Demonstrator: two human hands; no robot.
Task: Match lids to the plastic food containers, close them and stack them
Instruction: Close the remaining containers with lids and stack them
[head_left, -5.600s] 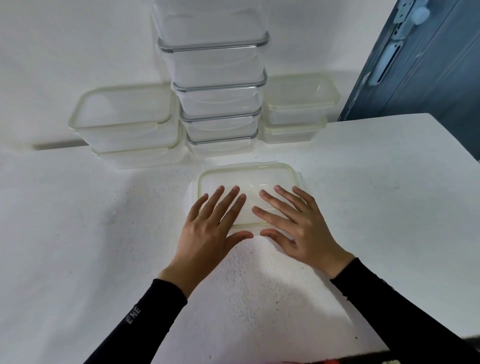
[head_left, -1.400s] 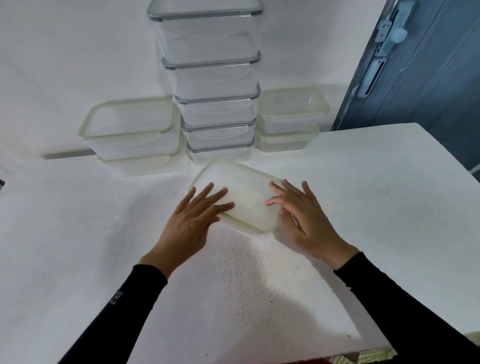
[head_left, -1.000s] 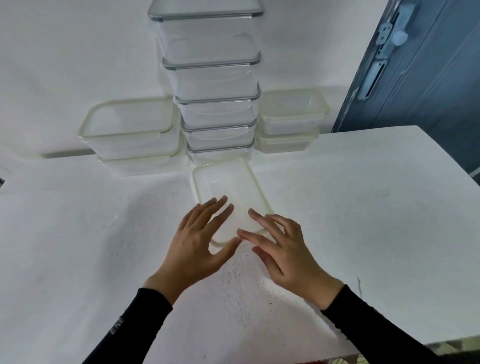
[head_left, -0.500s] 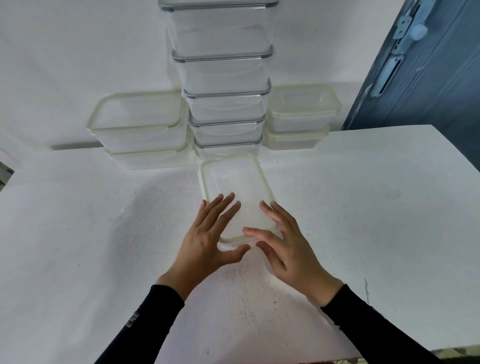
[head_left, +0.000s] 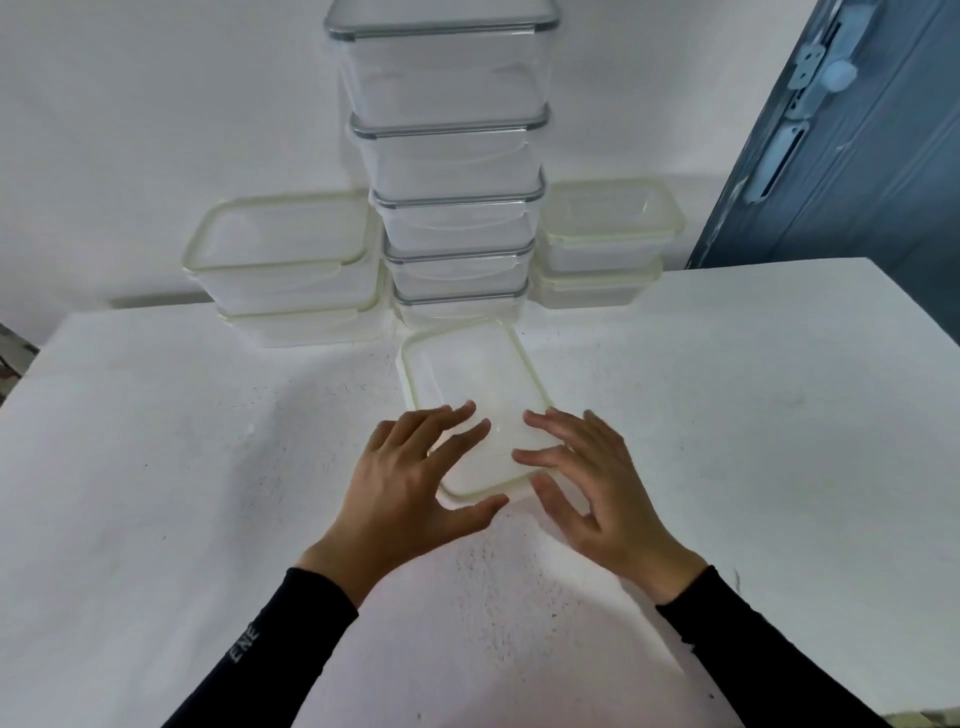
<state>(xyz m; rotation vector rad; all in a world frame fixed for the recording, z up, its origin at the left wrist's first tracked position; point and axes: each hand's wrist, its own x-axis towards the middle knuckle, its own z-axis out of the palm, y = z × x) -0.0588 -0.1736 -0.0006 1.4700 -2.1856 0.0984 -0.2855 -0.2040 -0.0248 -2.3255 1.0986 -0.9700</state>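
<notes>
Container with lid on lies on the tabletop, nearer its far edge. Both the left hand and the right hand rest on its near end, fingers straight and spread. A tall stack of closed containers stands just behind.

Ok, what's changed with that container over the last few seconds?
The lidded container was turned from crosswise to lengthwise, pointing at the stacks. The left hand and right hand now rest on its near end. Stacks unchanged.

There are five grey-rimmed containers, five yellow-rimmed containers, one table and one door.
</notes>
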